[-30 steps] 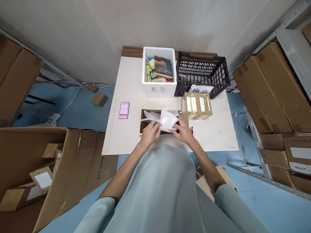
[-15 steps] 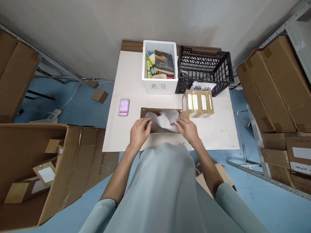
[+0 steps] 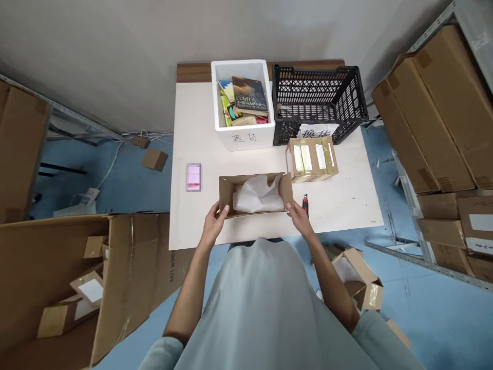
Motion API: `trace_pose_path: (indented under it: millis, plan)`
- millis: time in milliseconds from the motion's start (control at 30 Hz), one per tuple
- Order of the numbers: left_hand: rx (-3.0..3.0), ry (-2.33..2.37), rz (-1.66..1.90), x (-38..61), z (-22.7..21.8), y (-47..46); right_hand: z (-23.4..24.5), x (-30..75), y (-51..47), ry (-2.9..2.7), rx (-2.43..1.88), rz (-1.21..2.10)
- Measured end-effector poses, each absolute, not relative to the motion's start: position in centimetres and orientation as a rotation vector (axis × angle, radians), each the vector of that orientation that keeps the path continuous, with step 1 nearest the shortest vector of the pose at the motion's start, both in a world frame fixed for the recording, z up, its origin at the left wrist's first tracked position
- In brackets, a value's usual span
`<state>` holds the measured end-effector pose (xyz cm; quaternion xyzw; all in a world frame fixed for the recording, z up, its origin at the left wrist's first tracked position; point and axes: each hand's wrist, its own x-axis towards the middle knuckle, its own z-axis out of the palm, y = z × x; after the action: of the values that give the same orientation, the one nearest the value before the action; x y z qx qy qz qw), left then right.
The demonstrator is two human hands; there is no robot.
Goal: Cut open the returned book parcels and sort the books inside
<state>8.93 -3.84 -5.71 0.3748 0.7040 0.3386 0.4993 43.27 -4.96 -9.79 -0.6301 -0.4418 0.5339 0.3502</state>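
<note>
An open brown cardboard box (image 3: 226,189) sits near the table's front edge with crumpled white paper (image 3: 259,194) inside. My left hand (image 3: 214,220) grips the box's left front corner, thumb on the wall. My right hand (image 3: 299,214) holds the right front corner the same way. Both hands are closed on the box's ends, with the box resting on the white table (image 3: 346,200).
Behind the box stand a white foam bin of books (image 3: 242,103), a black plastic crate (image 3: 316,103) and a taped carton (image 3: 313,159). A pink phone (image 3: 193,177) lies left, a red-black cutter (image 3: 305,202) right. Cardboard boxes (image 3: 427,113) line the shelves; a large open carton (image 3: 77,277) stands at the left.
My hands left the white paper, which now lies inside the box, and moved apart to the box's two ends. The view shifted, so the table sits a little left.
</note>
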Motion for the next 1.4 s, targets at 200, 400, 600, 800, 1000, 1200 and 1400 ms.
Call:
trace_pose_path:
  millis: [200,400,600,800,1000,1200,1400]
  plan:
    - [1.013,1.675,0.762,8.4,-4.2,-3.3,-8.7,41.2,-7.0,-0.985,-1.666,1.442]
    - [1.117,1.624,0.787,7.0,-1.4,-4.5,-4.7,39.4,-10.0,-0.898,-1.662,1.314]
    - [1.231,1.571,0.744,5.9,2.2,-5.5,-0.3,37.9,-15.3,-0.789,-1.681,1.2]
    - [1.461,1.349,0.682,8.2,4.9,-4.6,3.9,37.3,-22.1,-0.632,-1.734,0.985]
    - [1.647,1.076,0.63,14.9,9.2,-5.6,7.1,39.6,-29.5,-0.468,-1.833,0.684]
    - [1.742,0.805,0.577,25.4,11.6,-9.5,8.3,46.0,-36.3,-0.341,-1.792,0.388]
    - [1.782,0.595,0.433,38.3,11.0,-13.9,7.7,53.9,-43.5,-0.162,-1.775,0.18]
